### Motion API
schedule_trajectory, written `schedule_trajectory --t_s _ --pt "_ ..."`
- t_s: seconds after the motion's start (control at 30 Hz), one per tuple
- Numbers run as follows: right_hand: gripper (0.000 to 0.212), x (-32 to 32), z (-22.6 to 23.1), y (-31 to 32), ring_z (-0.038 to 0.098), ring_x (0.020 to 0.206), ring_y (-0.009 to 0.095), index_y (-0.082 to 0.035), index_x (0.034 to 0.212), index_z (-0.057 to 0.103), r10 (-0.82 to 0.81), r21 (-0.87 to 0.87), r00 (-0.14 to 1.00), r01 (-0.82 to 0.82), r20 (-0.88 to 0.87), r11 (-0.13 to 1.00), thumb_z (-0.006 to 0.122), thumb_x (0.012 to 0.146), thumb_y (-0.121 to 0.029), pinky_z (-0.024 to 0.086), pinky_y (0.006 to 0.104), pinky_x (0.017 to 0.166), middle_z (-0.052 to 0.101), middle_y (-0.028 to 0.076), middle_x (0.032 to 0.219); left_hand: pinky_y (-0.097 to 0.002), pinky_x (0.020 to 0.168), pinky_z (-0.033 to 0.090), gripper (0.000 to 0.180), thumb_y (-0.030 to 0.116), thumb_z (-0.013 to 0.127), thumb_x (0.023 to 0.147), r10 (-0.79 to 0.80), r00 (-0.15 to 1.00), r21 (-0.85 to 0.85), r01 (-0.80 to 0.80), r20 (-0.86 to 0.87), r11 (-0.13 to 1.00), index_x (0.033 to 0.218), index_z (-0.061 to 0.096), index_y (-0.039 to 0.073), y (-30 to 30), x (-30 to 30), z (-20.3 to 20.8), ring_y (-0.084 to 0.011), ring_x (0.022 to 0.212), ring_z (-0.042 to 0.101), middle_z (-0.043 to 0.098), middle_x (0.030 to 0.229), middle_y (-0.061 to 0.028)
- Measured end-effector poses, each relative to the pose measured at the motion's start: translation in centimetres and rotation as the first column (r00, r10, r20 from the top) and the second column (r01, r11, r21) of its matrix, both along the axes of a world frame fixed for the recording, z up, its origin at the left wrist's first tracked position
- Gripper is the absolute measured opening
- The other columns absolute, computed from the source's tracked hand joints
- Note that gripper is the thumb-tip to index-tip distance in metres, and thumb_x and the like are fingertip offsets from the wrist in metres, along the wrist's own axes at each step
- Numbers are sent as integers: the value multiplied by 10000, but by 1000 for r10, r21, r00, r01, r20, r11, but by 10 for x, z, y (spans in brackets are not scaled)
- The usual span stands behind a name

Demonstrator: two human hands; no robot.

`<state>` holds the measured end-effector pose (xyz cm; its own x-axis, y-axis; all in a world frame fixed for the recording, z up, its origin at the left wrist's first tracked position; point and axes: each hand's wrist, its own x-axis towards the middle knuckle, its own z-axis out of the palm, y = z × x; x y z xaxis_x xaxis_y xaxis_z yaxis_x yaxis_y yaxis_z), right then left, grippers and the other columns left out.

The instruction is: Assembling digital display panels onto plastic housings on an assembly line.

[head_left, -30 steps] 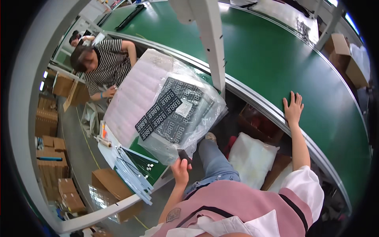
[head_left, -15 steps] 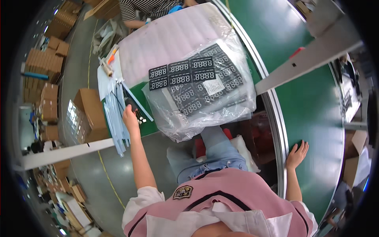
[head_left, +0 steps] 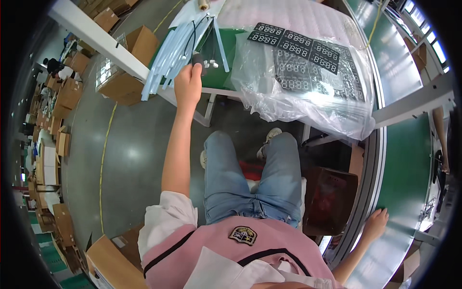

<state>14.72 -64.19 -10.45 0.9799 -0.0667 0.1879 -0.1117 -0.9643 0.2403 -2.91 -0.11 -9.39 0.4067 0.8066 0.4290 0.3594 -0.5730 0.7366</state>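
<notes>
My left hand (head_left: 188,83) reaches out to the near edge of a green worktable (head_left: 222,83) and closes on a small dark object (head_left: 198,59) there. Clear plastic strips (head_left: 169,58) with a black cable lie fanned out just beside it. To the right, a clear plastic bag (head_left: 313,91) holds black panels with digit displays (head_left: 308,50). My right hand (head_left: 376,224) rests with fingers spread on the edge of the green conveyor belt (head_left: 399,178) at the lower right, holding nothing.
A white frame bar (head_left: 96,38) runs across the upper left. Cardboard boxes (head_left: 127,62) sit under it, with more stacked along the left floor. A dark red bin (head_left: 329,197) stands by my knees. Another person's arm (head_left: 439,130) shows at the far right.
The view has swung round, and my left hand has reached further along the table edge to the small dark object. My right hand stays on the conveyor edge.
</notes>
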Motion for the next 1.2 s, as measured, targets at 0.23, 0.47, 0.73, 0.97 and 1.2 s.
schedule_trajectory --t_s 0.23,0.47,0.73,0.97,1.2 --pt "341 -5 0 36 575 1080 348 -27 1251 542 168 163 952 -214 257 963 478 940 -150 496 435 858 589 175 1195 -433 687 463 485 411 477 935 -163 972 -19 162 -170 987 790 632 -26 50 -6 42 -369 775 643 658 759 -188" --pt "369 -44 42 171 628 988 161 0 1278 531 497 966 832 -175 248 -190 571 945 -153 489 255 770 641 97 1083 -299 577 439 415 412 555 945 -541 840 -85 537 -32 839 850 620 13 -76 44 51 -146 617 575 589 640 -46" --pt "340 -31 130 399 623 964 152 -23 1211 545 719 791 552 163 422 -590 503 985 -273 512 283 759 637 92 1074 -403 664 473 260 239 608 903 -747 658 261 707 94 657 1014 616 3 -126 66 108 -364 787 616 647 916 -170" --pt "243 84 235 608 549 470 134 -75 989 553 730 814 482 59 484 -578 551 944 -314 419 281 378 636 71 765 -415 836 439 401 236 608 908 -86 978 488 -18 189 873 1184 477 -22 21 57 49 -344 941 545 559 1026 -168" --pt "215 129 418 776 636 719 180 -85 1125 500 634 661 236 -47 736 -749 557 952 -200 504 314 578 642 65 876 -472 895 397 435 279 574 920 27 993 320 -62 112 946 1194 458 -38 54 60 -8 -379 1022 514 518 1136 -213"
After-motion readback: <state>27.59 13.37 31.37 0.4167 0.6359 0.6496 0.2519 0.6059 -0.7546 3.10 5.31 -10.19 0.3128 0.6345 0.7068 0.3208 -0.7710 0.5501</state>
